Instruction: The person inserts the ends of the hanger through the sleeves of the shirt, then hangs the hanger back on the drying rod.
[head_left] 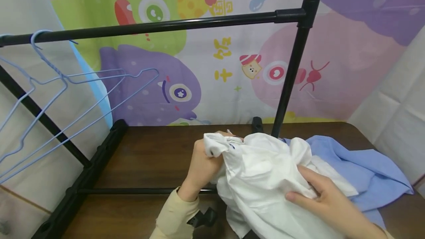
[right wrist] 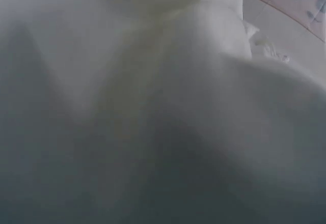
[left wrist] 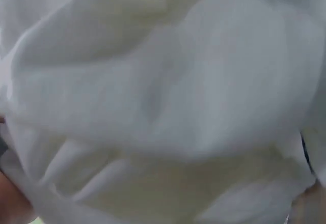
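A bunched white shirt (head_left: 262,172) hangs between both hands in the head view, with small dark spots near its upper left end. My left hand (head_left: 204,163) grips that end, its fingers curled and partly hidden behind the cloth. On the right side, my right hand (head_left: 328,198) pinches a fold, thumb and forefinger showing on the fabric. White folds of the shirt (left wrist: 153,81) fill most of the left wrist view. Blurred, shaded cloth of the same shirt (right wrist: 193,81) covers nearly all of the right wrist view.
A blue garment (head_left: 362,172) lies crumpled on the brown table (head_left: 156,154) at the right. Blue wire hangers (head_left: 63,76) hang at the left from the black rack's bar (head_left: 172,24). The rack's post (head_left: 289,76) rises behind the shirt.
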Demonstrator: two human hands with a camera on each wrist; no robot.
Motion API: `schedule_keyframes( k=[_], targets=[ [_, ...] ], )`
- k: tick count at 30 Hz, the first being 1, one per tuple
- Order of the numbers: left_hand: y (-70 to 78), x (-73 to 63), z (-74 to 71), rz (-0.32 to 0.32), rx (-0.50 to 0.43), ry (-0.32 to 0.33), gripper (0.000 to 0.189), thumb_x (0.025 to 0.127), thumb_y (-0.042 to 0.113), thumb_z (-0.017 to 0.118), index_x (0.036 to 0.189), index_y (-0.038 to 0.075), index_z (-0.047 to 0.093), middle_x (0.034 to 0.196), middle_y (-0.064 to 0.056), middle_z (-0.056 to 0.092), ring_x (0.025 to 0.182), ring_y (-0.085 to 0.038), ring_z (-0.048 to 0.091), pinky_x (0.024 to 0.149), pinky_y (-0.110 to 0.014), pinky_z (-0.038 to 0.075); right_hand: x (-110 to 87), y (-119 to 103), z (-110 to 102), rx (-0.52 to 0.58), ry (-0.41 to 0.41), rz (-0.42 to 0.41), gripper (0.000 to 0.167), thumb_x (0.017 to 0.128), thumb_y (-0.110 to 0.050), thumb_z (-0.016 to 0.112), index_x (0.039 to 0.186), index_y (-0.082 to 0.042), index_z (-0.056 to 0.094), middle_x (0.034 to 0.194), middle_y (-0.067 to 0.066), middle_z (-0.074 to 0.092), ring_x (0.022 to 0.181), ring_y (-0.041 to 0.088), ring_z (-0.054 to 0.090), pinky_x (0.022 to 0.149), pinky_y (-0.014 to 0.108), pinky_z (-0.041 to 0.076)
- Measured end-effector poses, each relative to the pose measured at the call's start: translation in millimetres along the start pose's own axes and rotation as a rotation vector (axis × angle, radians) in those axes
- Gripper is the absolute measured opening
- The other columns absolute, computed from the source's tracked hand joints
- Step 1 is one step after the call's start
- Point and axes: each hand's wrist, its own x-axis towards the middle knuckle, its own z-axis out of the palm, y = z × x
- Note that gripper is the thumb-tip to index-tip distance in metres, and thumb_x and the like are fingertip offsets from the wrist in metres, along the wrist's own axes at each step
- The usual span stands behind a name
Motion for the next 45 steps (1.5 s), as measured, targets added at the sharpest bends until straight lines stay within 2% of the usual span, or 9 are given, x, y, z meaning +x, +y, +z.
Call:
schedule_keyframes(
  k=[4,7,14,19,23,26,29,37,45],
  targets=[
    [0.5,0.9,-1.9,0.015,-0.016,0.056,0.014,0.081,-0.003,0.058,0.092,-0.001,0.067,0.087,-0.013,0.069,0.087,-0.015,0.065,0.078,-0.03,0.05,1.1,-5,5,-0.027,-0.081,-0.073,0.039,0.077,-0.008,0.07,0.111,-0.02,0.055,0.104,-0.013,0.056,0.089,0.0,0.049,0.071,0.015,0.04],
    [1.8,1.2,-4.2,-0.018,-0.023,0.095,0.014,0.082,-0.003,0.058,0.093,-0.003,0.066,0.088,-0.014,0.068,0.086,-0.014,0.065,0.076,-0.03,0.051,0.7,-6,9,-0.025,-0.167,-0.14,0.037,0.078,-0.011,0.07,0.108,-0.021,0.051,0.095,-0.012,0.052,0.085,0.003,0.048,0.068,0.018,0.039],
    [1.1,2.6,-10.0,-0.087,-0.035,0.165,0.012,0.084,0.0,0.059,0.092,-0.003,0.068,0.088,-0.015,0.068,0.086,-0.013,0.064,0.076,-0.029,0.05,-2.9,-8,16,-0.074,-0.438,0.041,0.053,0.081,-0.037,0.065,0.127,-0.033,0.04,0.118,-0.013,0.045,0.105,0.0,0.043,0.084,0.021,0.042],
    [-0.8,3.6,-11.6,-0.063,-0.052,0.154,0.012,0.084,-0.002,0.058,0.092,-0.004,0.067,0.088,-0.016,0.068,0.087,-0.014,0.064,0.077,-0.03,0.05,0.9,-10,24,-0.06,-0.433,-0.039,0.046,0.083,-0.037,0.063,0.123,-0.033,0.04,0.111,-0.015,0.046,0.099,0.001,0.045,0.081,0.021,0.041],
    [-1.5,2.3,-13.5,-0.1,-0.029,0.097,0.013,0.083,0.001,0.06,0.094,0.0,0.068,0.091,-0.012,0.068,0.09,-0.013,0.063,0.079,-0.029,0.049,0.8,-7,30,-0.061,-0.439,-0.039,0.049,0.085,-0.039,0.059,0.129,-0.033,0.038,0.121,-0.015,0.045,0.106,0.001,0.045,0.086,0.021,0.042],
    [-3.5,0.6,-15.4,-0.161,-0.023,0.005,0.016,0.082,0.003,0.061,0.096,0.005,0.068,0.095,-0.006,0.068,0.094,-0.012,0.062,0.081,-0.027,0.048,-0.5,-5,36,-0.037,-0.482,0.007,0.058,0.087,-0.041,0.055,0.139,-0.033,0.029,0.14,-0.009,0.036,0.123,0.004,0.037,0.096,0.022,0.037],
    [-7.0,-1.3,-16.5,-0.2,-0.012,-0.079,0.019,0.08,0.002,0.062,0.097,0.009,0.068,0.097,-0.002,0.067,0.096,-0.011,0.061,0.083,-0.027,0.047,-1.3,-1,44,0.005,-0.523,0.023,0.062,0.09,-0.039,0.052,0.143,-0.031,0.022,0.147,-0.005,0.026,0.131,0.009,0.03,0.101,0.023,0.033],
    [-12.8,-4.6,-11.8,-0.2,0.126,-0.2,0.02,0.082,0.006,0.063,0.1,0.013,0.066,0.099,0.002,0.066,0.097,-0.01,0.06,0.085,-0.026,0.046,-3.2,10,54,0.126,-0.588,-0.076,0.062,0.093,-0.027,0.051,0.145,-0.025,0.017,0.148,-0.003,0.026,0.132,0.011,0.028,0.104,0.021,0.028],
    [-16.1,-14.9,-17.7,-0.32,0.217,-0.269,0.025,0.08,0.005,0.064,0.104,0.012,0.064,0.099,0.0,0.066,0.095,-0.012,0.061,0.081,-0.027,0.048,-2.6,14,60,0.258,-0.685,-0.032,0.061,0.092,-0.025,0.052,0.144,-0.027,0.02,0.146,-0.007,0.029,0.131,0.013,0.031,0.104,0.023,0.028]
  ],
)
